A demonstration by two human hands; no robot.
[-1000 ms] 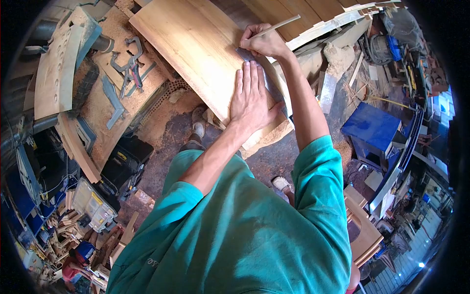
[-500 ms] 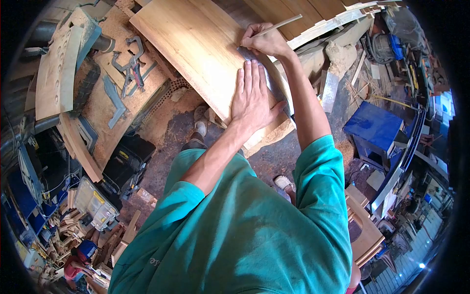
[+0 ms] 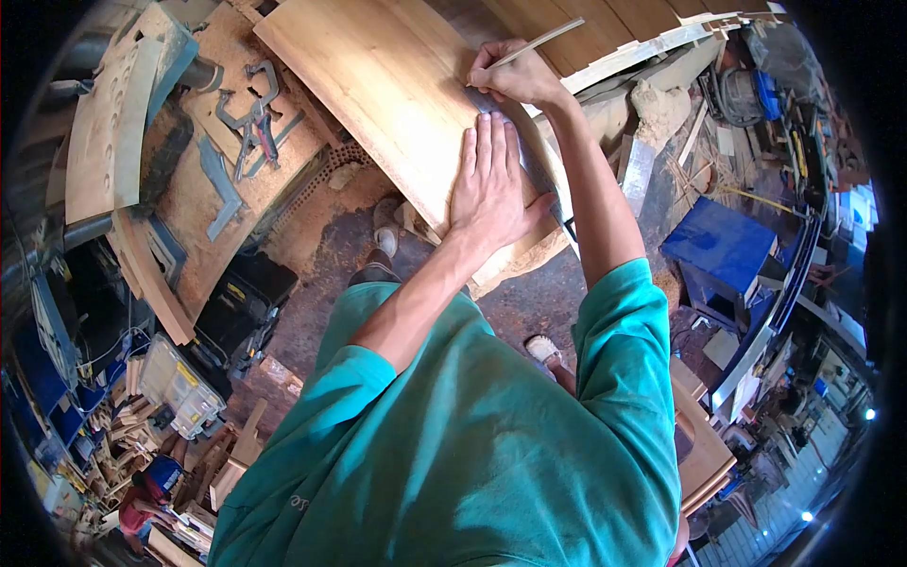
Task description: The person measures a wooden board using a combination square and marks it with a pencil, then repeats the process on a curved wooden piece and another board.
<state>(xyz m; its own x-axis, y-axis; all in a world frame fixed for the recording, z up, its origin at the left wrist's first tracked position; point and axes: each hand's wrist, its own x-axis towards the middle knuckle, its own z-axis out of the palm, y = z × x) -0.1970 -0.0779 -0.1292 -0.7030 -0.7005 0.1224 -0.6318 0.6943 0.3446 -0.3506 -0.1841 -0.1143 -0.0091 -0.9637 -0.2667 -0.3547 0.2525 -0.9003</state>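
My left hand (image 3: 491,194) lies flat on a wide, pale wooden board (image 3: 368,80), fingers stretched toward the far side. Its thumb sticks out sideways over a dark metal straightedge (image 3: 537,165) along the board's right part. Beyond those fingertips, my right hand (image 3: 518,76) is closed around a thin pencil (image 3: 550,40). The pencil slants up to the right, and its lower end is at the board's surface near the far end of the straightedge. Part of the straightedge is hidden under my hands.
On the left, a sawdust-covered bench holds metal clamps (image 3: 253,123) and an angled metal piece (image 3: 222,194). Brown planks (image 3: 624,28) lie at the top. A blue box-like stand (image 3: 723,241) is at right. A person in red (image 3: 142,510) works at lower left.
The pencil's upper end has tipped slightly upward as my right hand shifts a little. My left hand stays flat on the board. The whole view has moved slightly.
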